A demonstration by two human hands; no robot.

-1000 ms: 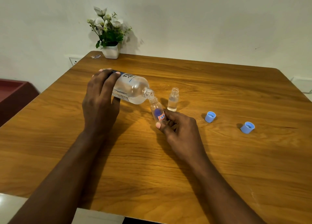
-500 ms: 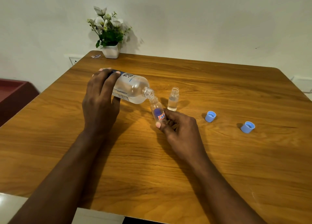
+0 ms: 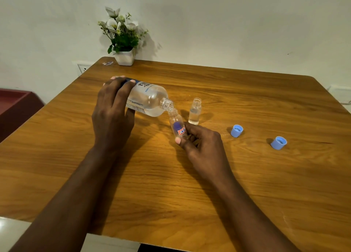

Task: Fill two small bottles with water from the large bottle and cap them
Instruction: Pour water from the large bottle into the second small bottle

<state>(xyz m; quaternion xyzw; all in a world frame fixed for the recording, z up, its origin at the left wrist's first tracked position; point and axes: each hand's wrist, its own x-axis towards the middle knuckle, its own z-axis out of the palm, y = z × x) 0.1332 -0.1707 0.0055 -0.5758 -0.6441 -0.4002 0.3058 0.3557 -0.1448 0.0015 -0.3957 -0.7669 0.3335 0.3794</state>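
My left hand (image 3: pixel 112 114) grips the large clear bottle (image 3: pixel 148 100) around its base and holds it tipped nearly flat, mouth to the right. That open mouth rests against the neck of a small labelled bottle (image 3: pixel 177 125), which my right hand (image 3: pixel 201 143) holds tilted just above the table. A second small bottle (image 3: pixel 195 111) stands upright and uncapped just behind, with some water in it. Two blue caps lie open side up on the table to the right, the near cap (image 3: pixel 236 130) and the far cap (image 3: pixel 278 142).
A wooden table (image 3: pixel 247 185) holds everything. A white pot of flowers (image 3: pixel 124 56) stands at its back left corner against the wall, with a small scrap (image 3: pixel 107 63) beside it. A dark red piece of furniture (image 3: pixel 15 103) sits left of the table.
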